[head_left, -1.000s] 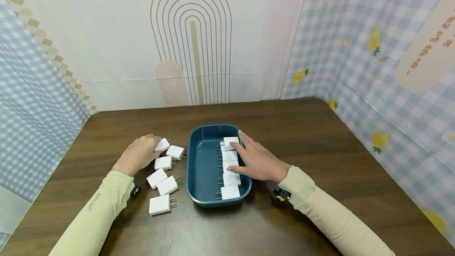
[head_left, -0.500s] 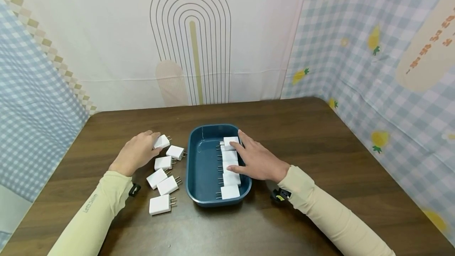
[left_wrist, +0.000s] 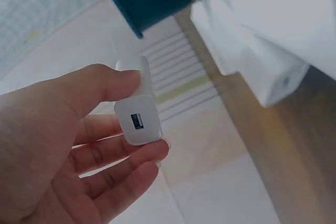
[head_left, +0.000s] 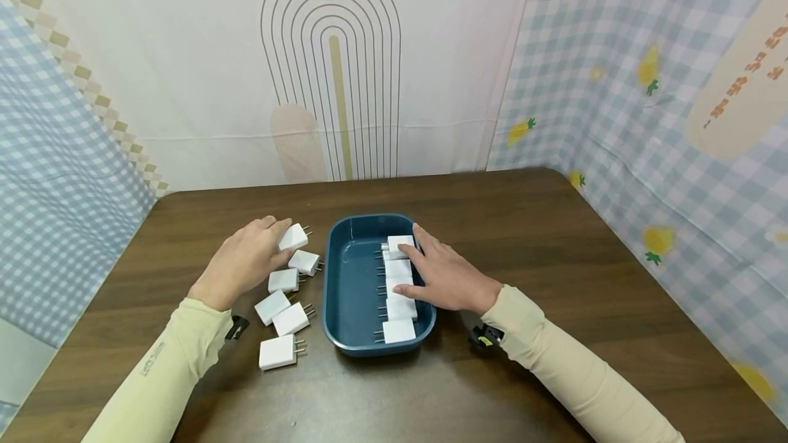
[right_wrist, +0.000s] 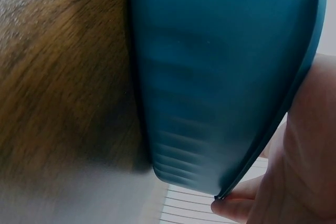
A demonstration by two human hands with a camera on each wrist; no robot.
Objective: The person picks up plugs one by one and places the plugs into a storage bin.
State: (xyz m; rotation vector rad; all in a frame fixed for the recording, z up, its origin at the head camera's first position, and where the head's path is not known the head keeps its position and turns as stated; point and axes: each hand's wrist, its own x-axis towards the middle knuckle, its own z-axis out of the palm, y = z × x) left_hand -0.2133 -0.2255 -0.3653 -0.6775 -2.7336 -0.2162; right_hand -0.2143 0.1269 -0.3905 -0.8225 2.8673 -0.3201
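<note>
My left hand [head_left: 246, 258] pinches a white USB charger [head_left: 294, 238] between thumb and fingers. Its USB port [left_wrist: 137, 121] faces the left wrist camera, while its two prongs point right in the head view. Left of a blue tray [head_left: 352, 299] lie several more white chargers [head_left: 277, 352], prongs mostly toward the tray. Inside the tray, white chargers [head_left: 399, 331] form a column along the right wall, prongs to the left. My right hand [head_left: 452, 280] rests across the tray's right rim with fingers spread, the thumb and a finger reaching over the chargers.
The tray stands near the middle of a dark wooden table [head_left: 529, 238]. Patterned cloths [head_left: 431, 87] hang behind the table and at both sides. In the right wrist view the tray's outer wall [right_wrist: 210, 87] fills much of the picture.
My left hand has raised the pinched charger and carried it a little right, toward the tray. My right hand and the other chargers stay where they were.
</note>
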